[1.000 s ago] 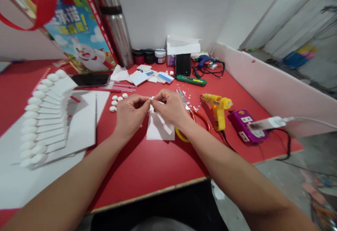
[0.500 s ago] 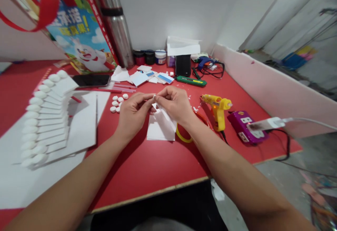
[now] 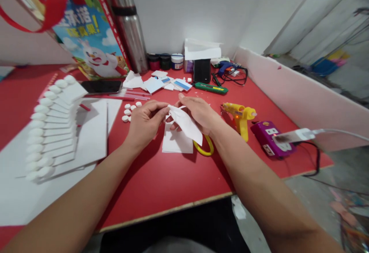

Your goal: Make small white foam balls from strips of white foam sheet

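White paper (image 3: pixel 187 124) — your left hand (image 3: pixel 143 124) pinches one end; whether your right hand (image 3: pixel 200 111) grips cannot be told. Shaping seems underway — next likely needs a steady pinch.

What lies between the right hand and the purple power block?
The yellow glue gun lies between the right hand and the purple power block, on the red tabletop, in the head view.

Even, fairly bright indoor light, source out of view; soft shadows on the counter (image 3: pixel 150 184); the paper (image 3: pixel 188 126) held up nearly washed out; pale glare streaks on the flask (image 3: pixel 133 38); wide-angle stretch toward the edges, the floor (image 3: pixel 331 203) at right smeared.
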Tool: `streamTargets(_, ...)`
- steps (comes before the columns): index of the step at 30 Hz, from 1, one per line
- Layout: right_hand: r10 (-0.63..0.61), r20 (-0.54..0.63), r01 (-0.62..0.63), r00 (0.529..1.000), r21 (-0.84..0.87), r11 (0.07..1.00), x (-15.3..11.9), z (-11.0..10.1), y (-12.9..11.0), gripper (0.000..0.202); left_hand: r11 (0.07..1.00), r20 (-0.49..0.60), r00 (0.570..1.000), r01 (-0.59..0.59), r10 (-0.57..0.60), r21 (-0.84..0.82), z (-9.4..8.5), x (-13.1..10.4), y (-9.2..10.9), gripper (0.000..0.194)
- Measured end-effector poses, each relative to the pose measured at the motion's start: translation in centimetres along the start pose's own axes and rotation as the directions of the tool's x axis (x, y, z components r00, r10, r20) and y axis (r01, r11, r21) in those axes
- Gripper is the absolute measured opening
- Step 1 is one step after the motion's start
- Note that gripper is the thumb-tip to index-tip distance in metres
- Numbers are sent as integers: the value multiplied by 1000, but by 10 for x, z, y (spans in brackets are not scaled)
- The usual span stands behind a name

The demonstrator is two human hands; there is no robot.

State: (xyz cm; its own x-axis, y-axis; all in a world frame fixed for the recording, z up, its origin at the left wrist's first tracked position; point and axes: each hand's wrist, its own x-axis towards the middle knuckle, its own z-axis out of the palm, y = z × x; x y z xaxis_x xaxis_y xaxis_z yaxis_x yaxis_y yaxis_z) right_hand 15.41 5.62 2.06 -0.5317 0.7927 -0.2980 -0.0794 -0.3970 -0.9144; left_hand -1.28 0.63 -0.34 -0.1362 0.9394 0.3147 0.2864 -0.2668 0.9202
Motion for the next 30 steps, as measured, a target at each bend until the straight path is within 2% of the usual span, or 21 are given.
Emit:
streamTargets(3, 181, 217, -214, 959, 136, 967, 2, -6, -1, 43, 1000, -6, 1000, -12, 12, 9, -1, 0, 0, 10)
streamTargets(6, 215, 321, -282, 922, 176, 943, 2, -11, -1, 42, 999, -3, 1000, -26, 26, 19, -2, 1, 2, 9)
streamTargets(9, 179, 341, -260, 923, 207, 943, -1, -11, -2, 26, 1000, 10, 1000, -6, 6, -27, -2, 0, 6, 8)
streamTargets(11, 157, 328, -218, 932, 159, 963, -4, -9, -3, 21, 994, 24, 998, 52, -50, -93, -1, 1, 7, 7)
streamTargets(14, 83, 191, -60, 978, -124, 990, -3, -8, 0, 19, 954, 53, 984, 176, -169, -241, 0, 2, 3, 8)
streamTargets(15, 0, 129, 36, 992, -275, 961, -1, -9, 1, 14, 933, 65, 978, 211, -200, -293, 0, 3, 1, 8)
streamTargets(16, -115, 87, 141, 990, -436, 889, 1, -10, 3, 11, 911, 72, 972, 234, -223, -338, 0, 3, -2, 9)
streamTargets(18, -338, 97, 306, 936, -699, 647, 4, -12, 5, 18, 883, 77, 964, 263, -253, -390, 0, 5, -6, 10)
streamTargets(19, -404, 130, 348, 906, -771, 533, 5, -13, 5, 21, 876, 75, 962, 269, -261, -400, 0, 5, -7, 10)
streamTargets(20, -428, 157, 366, 890, -805, 467, 5, -13, 5, 21, 875, 71, 962, 271, -265, -402, -1, 6, -8, 11)
streamTargets(21, -420, 160, 365, 893, -804, 470, 4, -14, 4, 19, 877, 68, 962, 269, -264, -398, -1, 6, -8, 11)
streamTargets(22, -379, 149, 349, 913, -766, 540, 3, -14, 2, 14, 881, 65, 963, 265, -260, -391, -2, 6, -8, 12)
streamTargets(23, -317, 137, 321, 938, -688, 651, 1, -14, 0, 8, 888, 63, 965, 259, -255, -380, -2, 6, -7, 12)
streamTargets(25, -167, 110, 199, 980, -442, 874, -1, -13, -5, 23, 905, 66, 969, 245, -237, -348, -3, 6, -4, 12)
streamTargets(26, -97, 99, 124, 990, -310, 943, -2, -13, -6, 34, 915, 73, 972, 235, -223, -327, -4, 5, -3, 12)
streamTargets(28, -2, 84, 12, 996, -119, 993, -3, -14, -9, 48, 937, 92, 978, 207, -188, -281, -4, 4, 0, 10)
streamTargets(30, 59, 107, -56, 993, -30, 998, -2, -16, -9, 52, 954, 110, 981, 180, -157, -241, -3, 3, 3, 10)
